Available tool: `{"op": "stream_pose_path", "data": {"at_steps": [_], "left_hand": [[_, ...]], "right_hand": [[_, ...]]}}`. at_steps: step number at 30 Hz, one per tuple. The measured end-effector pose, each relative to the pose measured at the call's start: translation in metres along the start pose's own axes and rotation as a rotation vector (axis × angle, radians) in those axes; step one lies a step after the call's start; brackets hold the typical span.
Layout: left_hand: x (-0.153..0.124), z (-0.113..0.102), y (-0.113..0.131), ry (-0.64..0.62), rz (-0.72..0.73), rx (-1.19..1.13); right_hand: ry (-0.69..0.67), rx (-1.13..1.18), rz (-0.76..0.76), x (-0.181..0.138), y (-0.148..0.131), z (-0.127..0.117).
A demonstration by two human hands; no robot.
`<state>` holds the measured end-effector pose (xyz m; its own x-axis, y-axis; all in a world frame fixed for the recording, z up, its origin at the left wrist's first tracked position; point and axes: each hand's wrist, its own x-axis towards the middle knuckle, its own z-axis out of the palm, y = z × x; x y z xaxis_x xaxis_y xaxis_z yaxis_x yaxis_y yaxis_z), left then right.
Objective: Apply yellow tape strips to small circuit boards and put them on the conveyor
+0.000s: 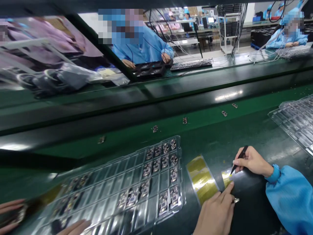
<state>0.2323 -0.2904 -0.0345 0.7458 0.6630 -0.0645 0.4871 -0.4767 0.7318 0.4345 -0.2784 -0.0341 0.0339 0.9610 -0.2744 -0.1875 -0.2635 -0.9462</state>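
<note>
My right hand, in a blue sleeve, pinches black tweezers. Their tip touches a small yellow tape strip on the green bench. My left hand comes up from the bottom edge. Its index finger is stretched onto the same strip and its other fingers are curled. A small metal part shows at the hand's right side. A larger sheet of yellow tape pieces lies just left of it. A clear plastic tray of small circuit boards lies further left.
Single small boards ride in a row on the conveyor belt behind. A second clear tray sits at the right edge. Another person's hands touch the tray's left end. Workers in blue sit across the line.
</note>
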Motion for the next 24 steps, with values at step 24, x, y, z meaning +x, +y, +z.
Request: {"op": "stream_pose_path", "data": {"at_steps": [24], "left_hand": [[0.042,-0.005,-0.002,0.255,-0.508,-1.052]], "right_hand": [[0.341,0.265,-0.174,-0.007,0.018,0.049]]}}
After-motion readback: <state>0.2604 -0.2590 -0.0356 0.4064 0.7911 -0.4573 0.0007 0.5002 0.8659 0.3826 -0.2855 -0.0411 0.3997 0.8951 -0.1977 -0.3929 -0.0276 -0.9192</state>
